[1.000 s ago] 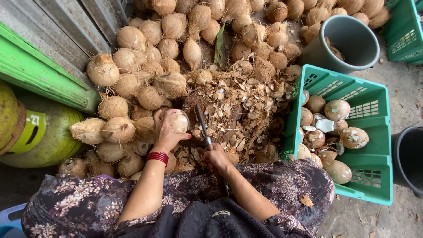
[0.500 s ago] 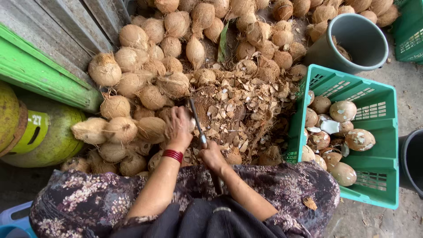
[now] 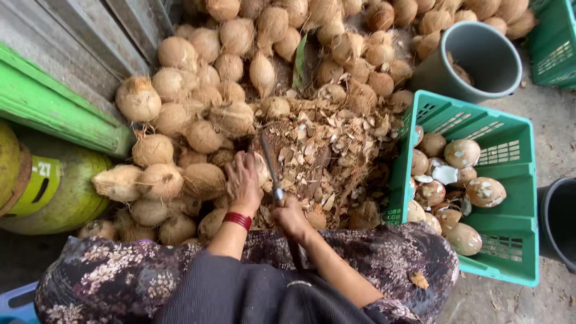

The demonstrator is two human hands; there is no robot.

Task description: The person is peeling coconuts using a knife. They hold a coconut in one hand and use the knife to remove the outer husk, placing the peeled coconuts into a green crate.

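Two hands: both busy on one coconut [image 3: 259, 171], low in the middle of the heap.
Left fingers [image 3: 240, 174]: spread and clamped over the coconut, pinning it so the round shell cannot roll.
Right hand [image 3: 292, 215]: clenched round the handle of a knife [image 3: 270, 165], the narrow blade laid against the nut beside the left hand [image 3: 243, 183].
Wrist: a red bangle [image 3: 238, 220].
Chips [image 3: 327, 150]: dry, flaky brown husk bits piled just past the blade.
Pile [image 3: 204, 90]: hairy, fibrous, roundish coconuts, stacked against a green board [image 3: 54, 108].
Crate [image 3: 510, 198]: green slotted plastic, close on the right, holding smoother, pale-patched peeled nuts.
Bucket [image 3: 480, 60]: grey, round, beyond the crate.
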